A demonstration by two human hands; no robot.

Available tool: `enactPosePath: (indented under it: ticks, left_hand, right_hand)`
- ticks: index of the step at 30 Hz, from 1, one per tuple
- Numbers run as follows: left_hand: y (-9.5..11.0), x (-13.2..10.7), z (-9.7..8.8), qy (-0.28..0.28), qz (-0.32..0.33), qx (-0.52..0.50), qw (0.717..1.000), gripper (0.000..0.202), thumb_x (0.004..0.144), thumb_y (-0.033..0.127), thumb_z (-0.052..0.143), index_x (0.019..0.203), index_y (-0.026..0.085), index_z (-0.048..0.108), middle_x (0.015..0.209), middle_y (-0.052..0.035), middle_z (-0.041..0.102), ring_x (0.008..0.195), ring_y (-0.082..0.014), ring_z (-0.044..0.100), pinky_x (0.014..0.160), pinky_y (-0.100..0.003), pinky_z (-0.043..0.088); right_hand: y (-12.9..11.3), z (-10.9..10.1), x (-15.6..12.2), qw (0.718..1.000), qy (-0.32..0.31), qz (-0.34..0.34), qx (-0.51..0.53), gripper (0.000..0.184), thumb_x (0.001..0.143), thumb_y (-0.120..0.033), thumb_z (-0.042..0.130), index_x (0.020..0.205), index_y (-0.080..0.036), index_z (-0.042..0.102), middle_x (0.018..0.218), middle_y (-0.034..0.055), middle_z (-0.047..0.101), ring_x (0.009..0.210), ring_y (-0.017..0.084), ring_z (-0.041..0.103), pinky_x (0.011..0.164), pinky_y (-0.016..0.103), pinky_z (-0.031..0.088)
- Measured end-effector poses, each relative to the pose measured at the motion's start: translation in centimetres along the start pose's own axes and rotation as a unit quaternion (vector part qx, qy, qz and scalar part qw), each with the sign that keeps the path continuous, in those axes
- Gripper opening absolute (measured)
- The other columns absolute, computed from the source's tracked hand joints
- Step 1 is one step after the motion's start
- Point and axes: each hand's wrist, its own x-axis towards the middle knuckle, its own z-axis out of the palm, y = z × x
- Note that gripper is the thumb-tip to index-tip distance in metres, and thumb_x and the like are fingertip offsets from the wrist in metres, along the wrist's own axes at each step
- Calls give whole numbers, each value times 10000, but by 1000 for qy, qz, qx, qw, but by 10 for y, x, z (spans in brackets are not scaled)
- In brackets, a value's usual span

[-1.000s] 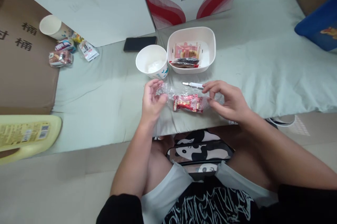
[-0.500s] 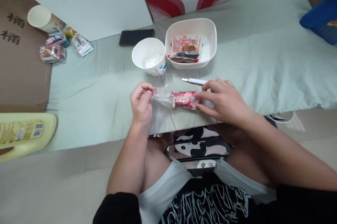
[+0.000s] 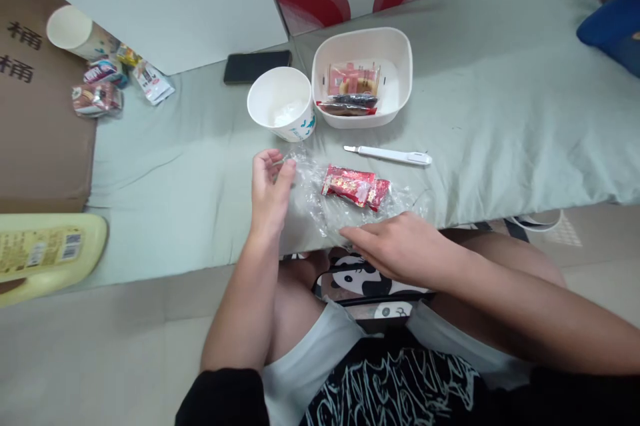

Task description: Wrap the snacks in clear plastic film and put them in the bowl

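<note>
A crumpled sheet of clear plastic wrap (image 3: 313, 203) lies spread on the cloth in front of me. On it rest two small red packets (image 3: 347, 184), one partly over the other. My left hand (image 3: 270, 189) pinches the wrap's left edge between thumb and fingers. At the near right side, my right hand (image 3: 400, 246) has its fingers together on the wrap's lower edge; its thumb is hidden. Just beyond the packets lies a white craft knife (image 3: 390, 155) with its blade pointing left.
Behind the knife stand a paper cup (image 3: 300, 127) with clear film inside and a white bowl (image 3: 400, 103) holding wrapped snacks. A phone (image 3: 255, 67) lies against a white box (image 3: 200, 6). Snack packs (image 3: 97, 99) and another cup (image 3: 75, 33) are at left, above a yellow bottle (image 3: 55, 253).
My right hand has left the packets and moved down to the wrap's near edge. The wrap is spread wider, and a second red packet and the whole knife now show.
</note>
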Motion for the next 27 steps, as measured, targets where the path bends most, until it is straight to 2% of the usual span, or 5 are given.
enactPosePath:
  ticks: [5, 9, 15, 20, 27]
  left_hand:
    - [9, -9, -11, -131, -95, 207, 965, 466, 836, 660, 615, 824, 194, 642, 770, -40, 671, 690, -180, 594, 701, -331, 458]
    - [16, -15, -13, -221, -94, 255, 937, 290, 759, 472, 711, 761, 188, 651, 713, -10, 645, 686, -171, 577, 664, -304, 415]
    - [27, -25, -6, -290, -141, 11, 947, 171, 724, 313, 690, 664, 184, 595, 732, 5, 589, 703, -130, 544, 667, -261, 429]
    - [29, -27, -2, -314, -221, -206, 900, 181, 628, 231, 748, 609, 166, 580, 1038, -56, 716, 920, -198, 689, 864, -342, 553]
    - [22, -14, 1, -272, -261, -367, 850, 54, 638, 242, 594, 639, 188, 597, 1092, -91, 775, 1164, -366, 690, 1030, -585, 531]
  right_hand:
    - [4, -1, 8, 992, -4, 128, -17, 328, 1031, -269, 409, 1185, -223, 695, 1151, 87, 684, 602, 118, 513, 511, 315, 147]
    - [8, 2, 13, 980, 47, 189, -39, 419, 1046, -335, 382, 1393, -309, 617, 1187, 100, 668, 652, 147, 548, 514, 310, 169]
    - [13, 5, 21, 959, 46, 276, -41, 536, 992, -410, 498, 1523, -344, 483, 1265, 115, 633, 667, 183, 589, 517, 298, 261]
    - [24, 4, 26, 951, 59, 303, 6, 602, 942, -440, 564, 1522, -300, 485, 1267, 133, 632, 758, 251, 650, 575, 333, 406]
    - [55, 10, 28, 943, 185, 184, 206, 601, 878, -411, 635, 1445, -223, 570, 1345, 143, 671, 1128, 336, 673, 928, 469, 544]
